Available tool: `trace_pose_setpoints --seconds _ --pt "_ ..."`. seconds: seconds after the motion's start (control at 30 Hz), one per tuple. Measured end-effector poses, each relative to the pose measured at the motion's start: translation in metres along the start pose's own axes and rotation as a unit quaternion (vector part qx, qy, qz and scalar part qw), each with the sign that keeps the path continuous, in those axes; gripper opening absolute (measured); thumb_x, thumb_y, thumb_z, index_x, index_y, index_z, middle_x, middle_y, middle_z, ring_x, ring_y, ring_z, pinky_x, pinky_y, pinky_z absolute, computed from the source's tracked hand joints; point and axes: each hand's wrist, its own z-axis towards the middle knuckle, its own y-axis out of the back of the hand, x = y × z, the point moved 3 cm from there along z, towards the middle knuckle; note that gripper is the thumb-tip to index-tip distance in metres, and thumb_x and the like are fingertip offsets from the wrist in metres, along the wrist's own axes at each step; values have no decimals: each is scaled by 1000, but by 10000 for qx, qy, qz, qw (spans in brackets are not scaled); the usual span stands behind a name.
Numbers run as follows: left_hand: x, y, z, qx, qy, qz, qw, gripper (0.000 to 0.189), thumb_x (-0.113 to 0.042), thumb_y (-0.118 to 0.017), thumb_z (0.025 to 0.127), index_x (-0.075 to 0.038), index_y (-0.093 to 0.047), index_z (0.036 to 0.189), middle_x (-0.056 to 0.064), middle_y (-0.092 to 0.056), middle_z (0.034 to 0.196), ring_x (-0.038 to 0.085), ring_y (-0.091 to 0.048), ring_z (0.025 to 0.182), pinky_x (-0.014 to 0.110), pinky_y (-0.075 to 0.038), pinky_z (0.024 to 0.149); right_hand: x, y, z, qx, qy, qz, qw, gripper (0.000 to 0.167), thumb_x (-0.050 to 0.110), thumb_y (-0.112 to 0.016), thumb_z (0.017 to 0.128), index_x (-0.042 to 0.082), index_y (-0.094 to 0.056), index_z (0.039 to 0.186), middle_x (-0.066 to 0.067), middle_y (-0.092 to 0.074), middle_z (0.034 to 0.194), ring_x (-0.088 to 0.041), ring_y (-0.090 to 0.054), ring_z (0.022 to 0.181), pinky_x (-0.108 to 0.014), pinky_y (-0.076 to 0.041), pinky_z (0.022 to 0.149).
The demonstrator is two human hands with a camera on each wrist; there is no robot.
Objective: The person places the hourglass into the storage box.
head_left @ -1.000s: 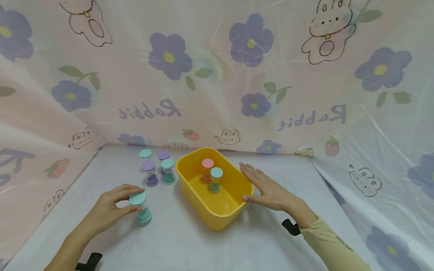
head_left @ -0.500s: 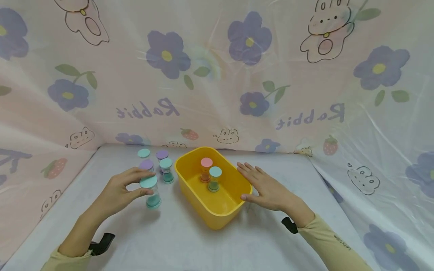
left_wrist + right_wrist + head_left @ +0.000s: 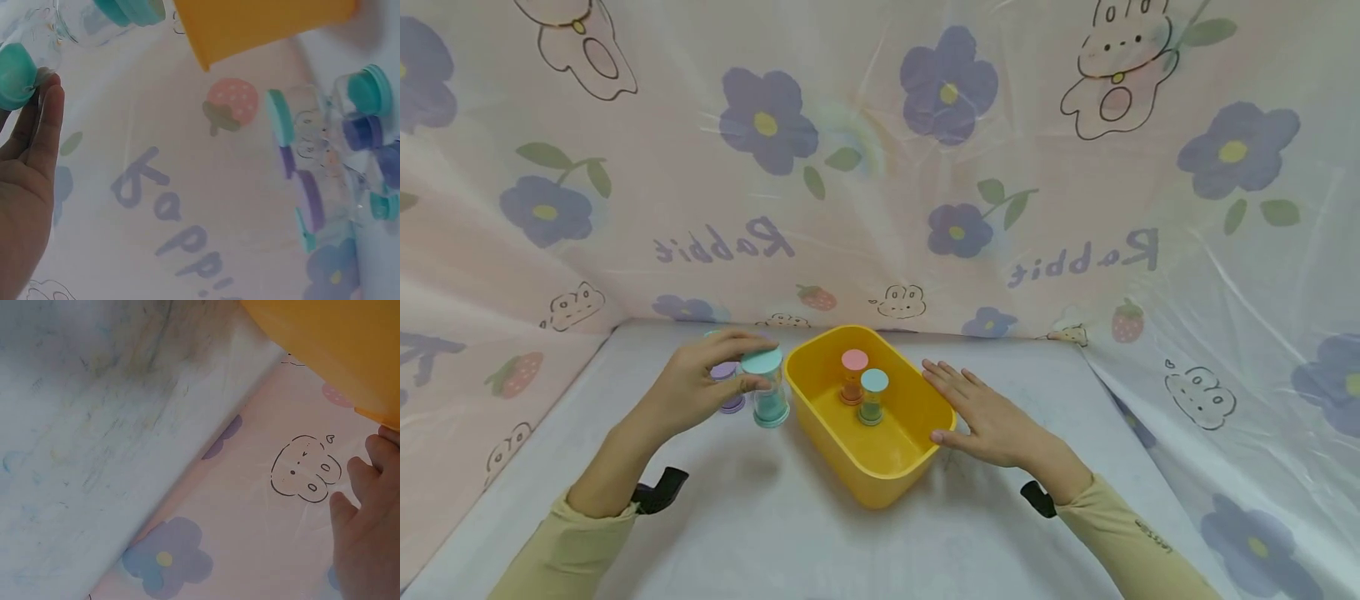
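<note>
My left hand (image 3: pixel 703 383) pinches a teal-capped hourglass (image 3: pixel 770 402) between fingers and thumb, upright and lifted off the table beside the left wall of a yellow bin (image 3: pixel 838 467). In the left wrist view, the fingers (image 3: pixel 47 125) reach the teal cap (image 3: pixel 15 75) of the hourglass. My right hand (image 3: pixel 992 421) rests on the right rim of the bin, fingers extended. Inside the bin stand a pink hourglass (image 3: pixel 853 379) and a light-blue-capped hourglass with green sand (image 3: pixel 872 398).
Behind my left hand stand more hourglasses, mostly hidden in the head view, one of them a purple hourglass (image 3: pixel 730 400). The left wrist view shows several with purple caps (image 3: pixel 310 200) and teal caps (image 3: pixel 280 119). A printed curtain (image 3: pixel 865 192) surrounds the white table (image 3: pixel 820 550).
My left hand has raised the teal hourglass from the table and carried it rightward and away from me, to the bin's left side. The right hand stays on the rim.
</note>
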Motion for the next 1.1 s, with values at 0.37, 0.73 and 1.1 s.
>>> trace_pose_setpoints --seconds 0.37,0.73,1.1 --pt "-12 -15 44 141 -620 -388 9972 55 8 -87 75 -4 -72 127 6 -70 122 14 -67 104 17 -54 94 -2 1 -3 -42 5 -40 10000 87 57 -57 102 13 -20 167 0 -16 174 -25 -16 160 -55 -16 128" --pt "-14 -43 68 386 -459 -472 9971 47 -4 -89 79 -7 -75 124 5 -71 126 24 -65 119 21 -50 102 -1 -1 -2 13 -31 -78 10000 87 58 -55 102 13 -20 167 1 -15 174 -24 -16 160 -56 -17 127" --pt "-12 -76 85 1030 -74 -536 9932 43 -20 -87 87 -9 -74 126 -2 -71 126 15 -64 115 38 -54 100 0 1 0 -13 37 -115 9999 87 58 -55 103 16 -16 168 -1 -15 174 -26 -16 160 -56 -17 127"
